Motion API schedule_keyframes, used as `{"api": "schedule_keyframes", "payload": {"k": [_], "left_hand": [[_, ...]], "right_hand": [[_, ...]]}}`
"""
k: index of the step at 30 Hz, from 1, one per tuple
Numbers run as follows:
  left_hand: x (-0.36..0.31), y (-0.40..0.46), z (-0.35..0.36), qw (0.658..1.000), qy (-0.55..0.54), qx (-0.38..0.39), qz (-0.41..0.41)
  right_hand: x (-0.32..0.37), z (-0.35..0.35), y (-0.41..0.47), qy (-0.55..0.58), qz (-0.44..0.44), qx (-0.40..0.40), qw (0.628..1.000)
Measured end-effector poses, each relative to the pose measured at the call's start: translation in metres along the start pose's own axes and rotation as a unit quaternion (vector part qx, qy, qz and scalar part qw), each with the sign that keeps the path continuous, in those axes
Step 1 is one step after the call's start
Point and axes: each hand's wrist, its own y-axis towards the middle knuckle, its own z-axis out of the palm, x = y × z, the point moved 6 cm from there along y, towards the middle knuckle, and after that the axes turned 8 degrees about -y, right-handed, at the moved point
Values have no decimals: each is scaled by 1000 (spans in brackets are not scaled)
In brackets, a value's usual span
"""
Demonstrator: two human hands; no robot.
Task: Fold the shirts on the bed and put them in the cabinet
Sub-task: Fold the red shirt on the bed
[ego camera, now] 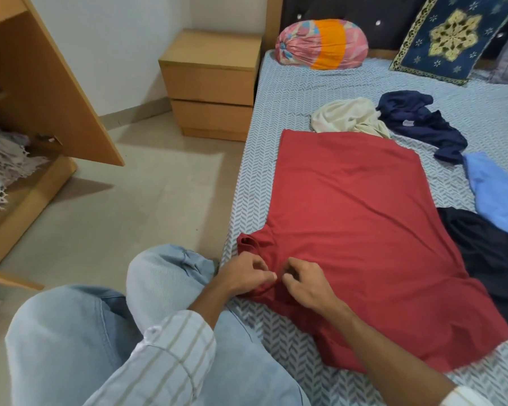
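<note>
A red shirt (pixel 361 218) lies spread flat on the bed (pixel 279 92), its collar end toward me. My left hand (pixel 244 273) and my right hand (pixel 304 281) sit side by side at that near edge, each pinching the red fabric with curled fingers. Further back lie a crumpled cream shirt (pixel 346 115) and a navy shirt (pixel 417 121). A light blue shirt (pixel 496 194) and a black garment (pixel 487 250) lie to the right, partly under the red one. The open wooden cabinet (pixel 41 92) stands at the left with pale fringed cloth (pixel 3 162) on a shelf.
A wooden two-drawer nightstand (pixel 211 83) stands between cabinet and bed. A striped bolster (pixel 323 43) and a blue patterned cushion (pixel 452 36) lean at the headboard. My knees in light jeans (pixel 165 273) are at the bed's edge. Tiled floor (pixel 129 186) lies between bed and cabinet.
</note>
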Motion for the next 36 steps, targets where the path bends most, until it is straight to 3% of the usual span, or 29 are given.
{"api": "schedule_keyframes", "payload": {"k": [2,6,10,14,18,24,29,36], "left_hand": [[-3,7,-1,999,12,-29,19],[-19,28,-19,980,35,-168,101],[-33,61,-27,952,173,-221,121],[-44,103,-24,958,218,-163,90],[-48,125,-26,989,120,-90,20],[-49,154,-34,985,134,-40,-97],[-60,155,-31,979,156,-7,-127],[-62,153,-38,983,99,-17,-154]], "right_hand": [[-12,-8,11,-3,49,-11,999],[-23,-30,48,-23,103,-42,994],[-24,-53,109,-33,123,-70,989],[-20,-71,195,-56,120,-90,987],[-17,-86,285,-82,117,-111,984],[-29,-98,404,-104,196,-125,967],[-33,-103,446,-76,230,-149,959],[-36,-118,473,-90,233,-192,949]]}}
